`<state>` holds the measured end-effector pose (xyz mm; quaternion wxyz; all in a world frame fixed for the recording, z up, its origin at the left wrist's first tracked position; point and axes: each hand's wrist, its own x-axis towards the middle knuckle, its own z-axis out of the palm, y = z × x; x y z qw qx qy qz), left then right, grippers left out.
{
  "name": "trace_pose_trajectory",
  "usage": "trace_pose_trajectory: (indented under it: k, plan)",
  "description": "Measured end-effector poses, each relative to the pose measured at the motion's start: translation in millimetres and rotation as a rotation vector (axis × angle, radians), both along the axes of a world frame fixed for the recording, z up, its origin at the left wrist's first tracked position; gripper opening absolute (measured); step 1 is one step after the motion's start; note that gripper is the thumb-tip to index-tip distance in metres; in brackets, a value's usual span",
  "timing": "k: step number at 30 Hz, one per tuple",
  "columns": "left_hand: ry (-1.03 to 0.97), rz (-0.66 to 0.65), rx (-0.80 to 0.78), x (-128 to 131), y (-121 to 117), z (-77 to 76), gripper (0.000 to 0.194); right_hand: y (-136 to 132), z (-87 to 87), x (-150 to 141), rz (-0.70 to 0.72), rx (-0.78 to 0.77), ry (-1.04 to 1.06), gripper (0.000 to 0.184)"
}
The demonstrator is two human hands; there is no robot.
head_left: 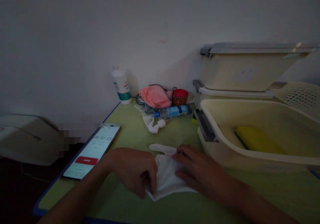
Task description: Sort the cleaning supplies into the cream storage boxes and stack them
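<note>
- Behind everything stands the pale wall (100,24), filling the top of the frame.
- The green table (185,135) with blue edge takes the lower middle of the frame.
- The open tub (250,114) is at the right of the frame, its grey handle on the side nearest to you.
- Above it, in the upper right, you see the lidded tub (232,71), and below that one, at the right edge, the holed tray (297,94).
- Your left hand (135,169), lower centre, has its thumb and finger closed in a pinch on the left corner of the white cloth (167,177).
- Your right hand (197,167) lies on the cloth's right part with bent fingers, thumb a little apart; if it grips, I cannot tell.
- The white cloth is between your hands, flat on the table, one narrow strip pointing left.
- The phone (95,150), left of centre, shows 00:01:23.
- The yellow sponge (260,139) lies inside the open tub.
- In the middle of the frame, near the wall, are the pink cloth (153,97), the white bottle (121,87), the blue-capped bottle (172,112) lying on its side and the red jar (180,97).
</note>
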<state>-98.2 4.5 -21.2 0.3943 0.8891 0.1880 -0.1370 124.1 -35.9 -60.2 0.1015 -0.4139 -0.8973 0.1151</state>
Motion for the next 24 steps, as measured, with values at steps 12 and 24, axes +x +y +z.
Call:
trace_pose_trajectory:
  k: [12,24]
  plan:
    - [0.063,0.511,0.276,3.9,13.7,-18.9,0.02,-2.2,-2.8,4.3,0.036,0.057,0.001,0.049]
    - [-0.169,0.576,-0.042,12.8,20.2,-28.0,0.019,-0.4,-7.1,6.1,0.047,0.006,0.013,0.055]
